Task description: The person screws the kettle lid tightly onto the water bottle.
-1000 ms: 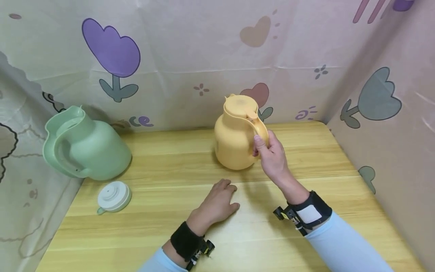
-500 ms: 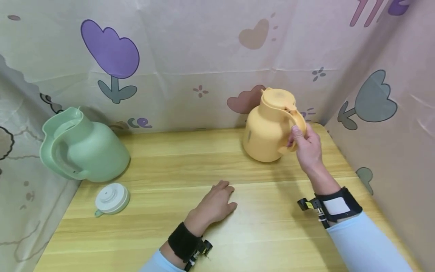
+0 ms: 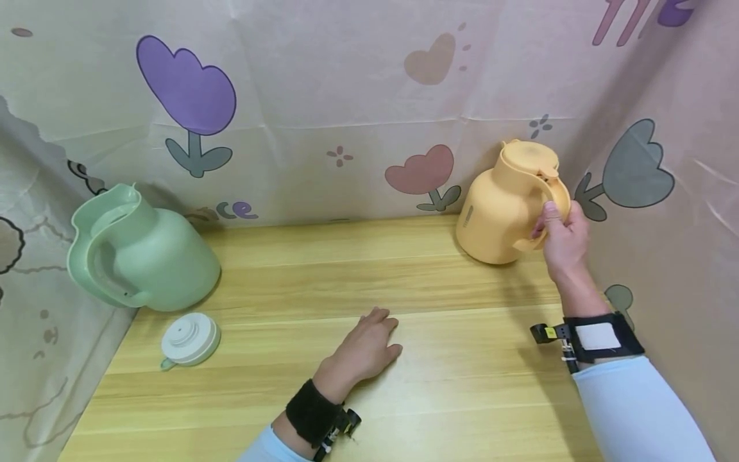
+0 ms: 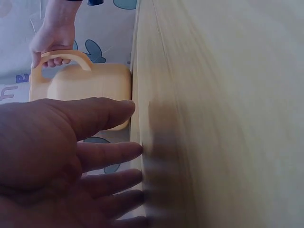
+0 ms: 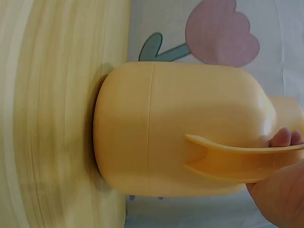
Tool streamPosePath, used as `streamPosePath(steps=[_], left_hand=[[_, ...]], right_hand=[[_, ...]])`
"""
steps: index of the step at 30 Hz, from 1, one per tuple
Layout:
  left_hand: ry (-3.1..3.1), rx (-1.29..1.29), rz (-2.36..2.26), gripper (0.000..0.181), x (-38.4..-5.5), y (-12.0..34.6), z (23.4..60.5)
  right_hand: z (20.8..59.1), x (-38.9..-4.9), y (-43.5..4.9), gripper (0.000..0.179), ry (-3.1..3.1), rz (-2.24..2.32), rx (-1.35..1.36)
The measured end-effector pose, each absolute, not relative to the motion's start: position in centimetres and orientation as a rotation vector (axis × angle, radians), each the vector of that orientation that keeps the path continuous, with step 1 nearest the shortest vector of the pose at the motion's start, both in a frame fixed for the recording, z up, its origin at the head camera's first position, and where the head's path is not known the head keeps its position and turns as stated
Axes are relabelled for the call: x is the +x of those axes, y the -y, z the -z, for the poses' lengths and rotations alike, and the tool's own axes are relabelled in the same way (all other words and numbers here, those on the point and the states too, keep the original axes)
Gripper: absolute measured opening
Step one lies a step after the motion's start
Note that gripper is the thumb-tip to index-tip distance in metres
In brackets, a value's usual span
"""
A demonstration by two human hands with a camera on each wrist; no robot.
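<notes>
Gripping the handle (image 5: 223,164) of the yellow jug (image 3: 493,215), the right hand (image 3: 567,242) curls its fingers round it, a hold that, we judge, keeps the vessel upright. We find this jug at the far right of the table (image 3: 300,276), near the printed cloth (image 3: 317,64); whether its base touches down we cannot tell. The left hand (image 3: 364,348) holds nothing, its fingers relaxed, probably placed low for support. At the left we note a green jug (image 3: 179,256) and, just before it, a white lid (image 3: 190,337).

wide gap between green jug (image 3: 167,260) and yellow jug (image 3: 499,202), white lid (image 3: 190,339) obstructing at left, patterned cloth (image 3: 300,83) walling the back
</notes>
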State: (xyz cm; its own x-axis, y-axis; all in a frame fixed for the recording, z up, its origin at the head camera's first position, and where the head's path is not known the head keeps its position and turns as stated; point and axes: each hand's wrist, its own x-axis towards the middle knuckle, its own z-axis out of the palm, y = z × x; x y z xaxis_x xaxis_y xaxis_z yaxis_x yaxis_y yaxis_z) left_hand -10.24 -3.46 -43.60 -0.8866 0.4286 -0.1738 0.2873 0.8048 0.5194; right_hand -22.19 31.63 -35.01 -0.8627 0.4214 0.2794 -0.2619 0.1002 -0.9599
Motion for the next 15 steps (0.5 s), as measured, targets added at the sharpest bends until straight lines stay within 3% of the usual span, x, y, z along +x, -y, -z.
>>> streamPosePath(steps=[15], left_hand=[[-2.72,0.551,-0.694,0.051,-10.1,3.4,43.3]], right_hand=[[34.7,-24.2,-35.1,0.017,2.173,-1.513,-0.239]])
